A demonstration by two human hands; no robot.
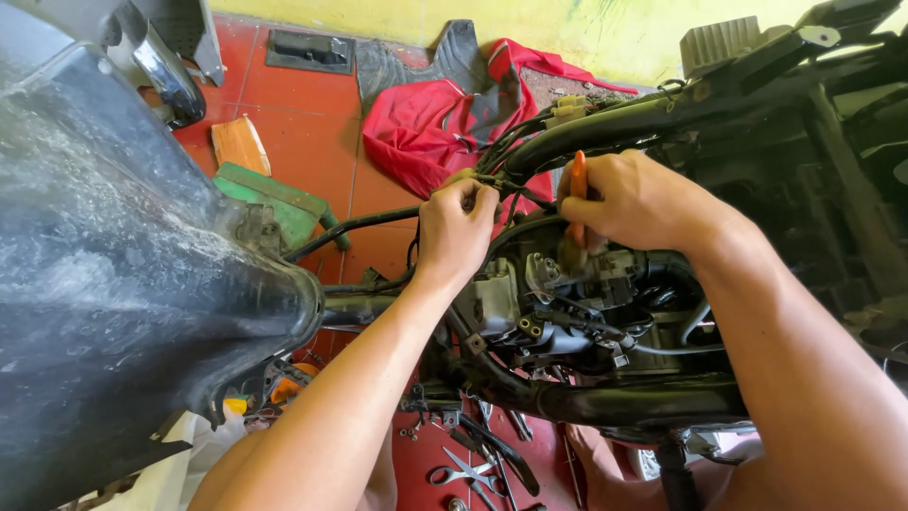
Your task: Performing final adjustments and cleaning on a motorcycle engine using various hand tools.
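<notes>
My left hand pinches a thin cable or wire bundle just above the engine of a stripped scooter. My right hand grips a tool with an orange handle, its tip pointing down into the engine area. The two hands are close together, about a hand's width apart. A black frame tube runs just behind them with wires and connectors along it. The tool's tip is hidden behind the engine parts.
A large dusty black body panel fills the left. On the red tiled floor lie a red cloth, a green box, an orange block, and scissors and hand tools below the frame.
</notes>
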